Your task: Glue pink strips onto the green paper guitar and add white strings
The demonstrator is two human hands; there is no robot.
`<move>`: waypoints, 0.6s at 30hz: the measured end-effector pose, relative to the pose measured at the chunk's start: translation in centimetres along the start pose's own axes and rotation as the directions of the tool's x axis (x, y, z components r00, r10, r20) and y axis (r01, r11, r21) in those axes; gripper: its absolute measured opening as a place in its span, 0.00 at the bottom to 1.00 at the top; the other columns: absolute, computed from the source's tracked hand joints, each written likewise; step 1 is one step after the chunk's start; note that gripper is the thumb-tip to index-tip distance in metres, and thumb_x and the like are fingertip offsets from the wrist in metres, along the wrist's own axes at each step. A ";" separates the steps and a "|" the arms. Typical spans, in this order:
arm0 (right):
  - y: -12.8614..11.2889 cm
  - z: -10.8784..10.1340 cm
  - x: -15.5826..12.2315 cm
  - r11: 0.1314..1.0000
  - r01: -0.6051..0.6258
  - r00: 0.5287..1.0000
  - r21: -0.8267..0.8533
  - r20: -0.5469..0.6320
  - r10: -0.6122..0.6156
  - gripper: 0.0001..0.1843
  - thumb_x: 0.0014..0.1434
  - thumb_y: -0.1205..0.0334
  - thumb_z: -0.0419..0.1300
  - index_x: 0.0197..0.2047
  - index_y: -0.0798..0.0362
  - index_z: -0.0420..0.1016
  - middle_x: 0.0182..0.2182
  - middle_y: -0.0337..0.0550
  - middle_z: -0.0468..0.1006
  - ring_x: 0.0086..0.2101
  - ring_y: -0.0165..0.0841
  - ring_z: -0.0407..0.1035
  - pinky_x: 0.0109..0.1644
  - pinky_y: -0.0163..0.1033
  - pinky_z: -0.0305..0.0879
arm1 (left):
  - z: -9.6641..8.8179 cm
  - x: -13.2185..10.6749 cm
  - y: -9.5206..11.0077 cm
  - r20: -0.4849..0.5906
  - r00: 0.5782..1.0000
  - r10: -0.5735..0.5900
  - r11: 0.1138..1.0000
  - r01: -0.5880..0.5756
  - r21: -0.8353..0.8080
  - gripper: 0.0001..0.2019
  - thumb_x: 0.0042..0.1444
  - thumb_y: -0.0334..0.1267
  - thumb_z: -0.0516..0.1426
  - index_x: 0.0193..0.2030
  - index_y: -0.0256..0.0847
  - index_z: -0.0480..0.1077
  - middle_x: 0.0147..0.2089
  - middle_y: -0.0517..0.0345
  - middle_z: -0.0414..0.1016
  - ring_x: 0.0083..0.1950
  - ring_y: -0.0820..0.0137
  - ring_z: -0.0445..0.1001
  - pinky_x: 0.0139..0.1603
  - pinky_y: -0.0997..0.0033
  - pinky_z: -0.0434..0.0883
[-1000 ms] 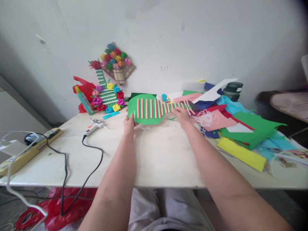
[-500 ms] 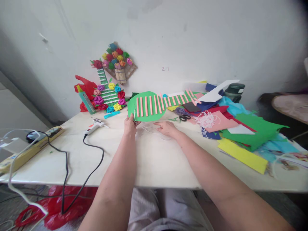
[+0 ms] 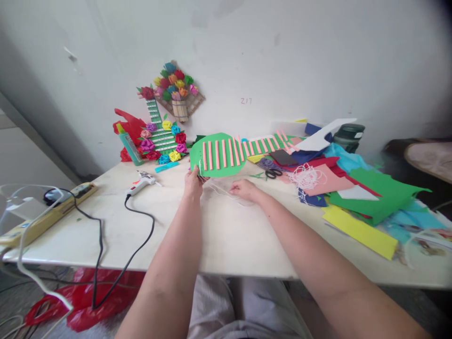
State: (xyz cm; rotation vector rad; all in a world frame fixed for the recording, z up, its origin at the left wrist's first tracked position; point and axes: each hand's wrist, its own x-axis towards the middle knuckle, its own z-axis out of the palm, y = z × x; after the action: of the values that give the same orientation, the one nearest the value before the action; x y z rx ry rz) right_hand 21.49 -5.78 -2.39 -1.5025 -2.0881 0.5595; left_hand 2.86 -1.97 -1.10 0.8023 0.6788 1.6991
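My left hand pinches the lower left edge of a green paper guitar shape with pink strips glued across it, holding it tilted up off the white table. My right hand rests just below the shape with fingers curled on thin white threads that hang from it. The guitar's narrow neck reaches right over the pile of coloured paper.
A glue gun with a black cord lies to the left, by a yellow power strip. Finished paper-flower crafts lean on the wall. Scissors, tangled white string and coloured sheets cover the right side.
My right hand left the guitar's neck and came down and left to the white threads below the body. The left hand kept its hold and raised the shape slightly.
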 end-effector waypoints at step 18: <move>0.1 -6.7 -2.3 0.419 -0.073 0.980 0.905 0.142 -0.137 0.11 0.45 0.62 0.62 0.30 0.54 0.63 0.14 0.30 0.59 0.15 0.19 0.46 0.17 0.28 0.30 | -0.5 0.5 -0.2 -0.117 0.993 -0.022 0.989 0.039 0.145 0.09 0.49 0.41 0.55 0.32 0.38 0.63 0.19 0.64 0.66 0.15 0.76 0.64 0.20 0.74 0.67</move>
State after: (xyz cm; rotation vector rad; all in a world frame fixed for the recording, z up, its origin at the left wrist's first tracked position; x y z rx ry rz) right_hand 26.25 -7.70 2.45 -0.7257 -1.4093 1.5776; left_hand 2.44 -1.46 -1.46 0.7966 0.8996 1.6919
